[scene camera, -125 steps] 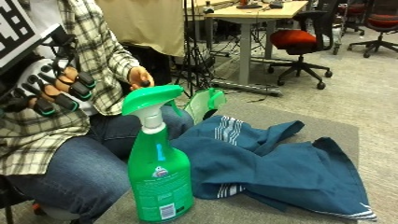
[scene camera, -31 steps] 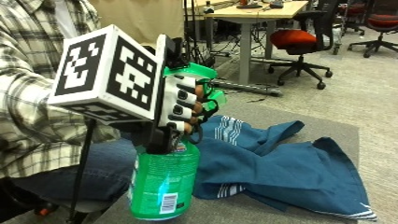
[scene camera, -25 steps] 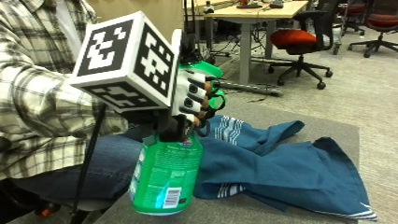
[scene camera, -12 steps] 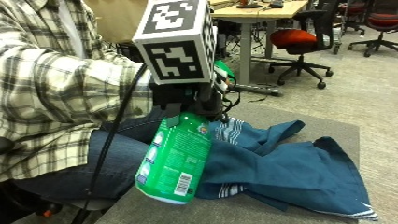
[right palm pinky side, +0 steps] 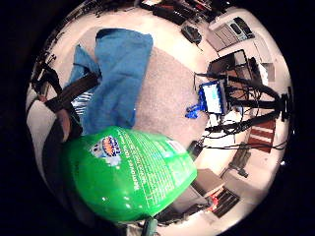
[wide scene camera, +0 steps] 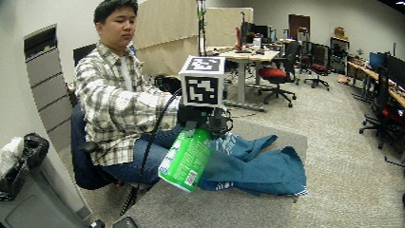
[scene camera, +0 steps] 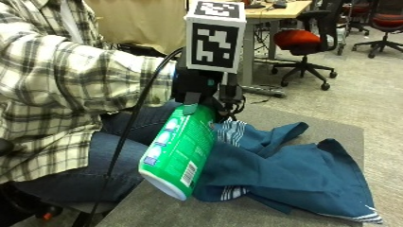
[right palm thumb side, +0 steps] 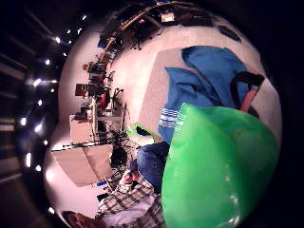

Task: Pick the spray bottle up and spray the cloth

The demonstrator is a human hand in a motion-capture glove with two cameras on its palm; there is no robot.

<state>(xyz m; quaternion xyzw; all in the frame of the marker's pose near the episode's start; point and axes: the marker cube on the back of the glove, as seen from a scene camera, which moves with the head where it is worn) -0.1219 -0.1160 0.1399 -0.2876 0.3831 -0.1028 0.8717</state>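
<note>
Pickup part looks done: the green spray bottle [scene camera: 179, 150] is off the table [scene camera: 315, 124], held in the air tilted, base toward the camera and low, neck up inside the gloved right hand [scene camera: 207, 92]. The hand grips the bottle at the neck/trigger area, fingers wrapped round it, though the head and trigger are hidden behind the hand and gear, so can't tell if a finger is on the trigger or where the nozzle points. Bottle hangs just in front of and partly over the near edge of the blue cloth [scene camera: 296, 172], which lies crumpled on the grey table, white-striped hem showing. Palm views agree: bottle body [right palm pinky side: 130, 172] fills much of the frame close to the palm, cloth [right palm pinky side: 115, 73] lying beyond on the table. No mist or wet patch visible, so spraying judged not yet done. Left: aim nozzle at the cloth, squeeze trigger. Other hand not visible.
</note>
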